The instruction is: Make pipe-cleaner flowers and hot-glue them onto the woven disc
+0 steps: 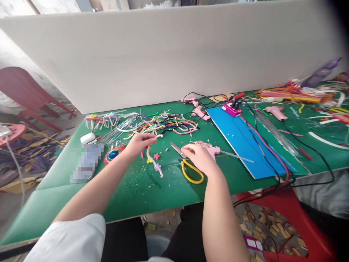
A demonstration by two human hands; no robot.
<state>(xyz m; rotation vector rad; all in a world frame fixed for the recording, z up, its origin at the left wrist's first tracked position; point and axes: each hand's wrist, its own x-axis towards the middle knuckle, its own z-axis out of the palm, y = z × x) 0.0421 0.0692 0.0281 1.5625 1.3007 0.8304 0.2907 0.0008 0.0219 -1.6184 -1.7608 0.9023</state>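
Observation:
My left hand (140, 142) is closed in a pinch on the top end of a white pipe-cleaner stem (152, 160) that hangs down to small pink and lilac flowers near the green table (131, 193). My right hand (200, 157) lies on the table with its fingers curled over a pink glue gun (214, 148), whose clear glue stick (237, 156) points right. Yellow-handled scissors (188, 167) lie just left of that hand, blades pointing up-left.
A heap of coloured pipe cleaners (163, 125) lies behind my hands. A blue board (240, 142) with red and black cables is at the right, more glue guns (275, 112) beyond. A white partition (174, 54) backs the table. A red stool (289, 222) stands below.

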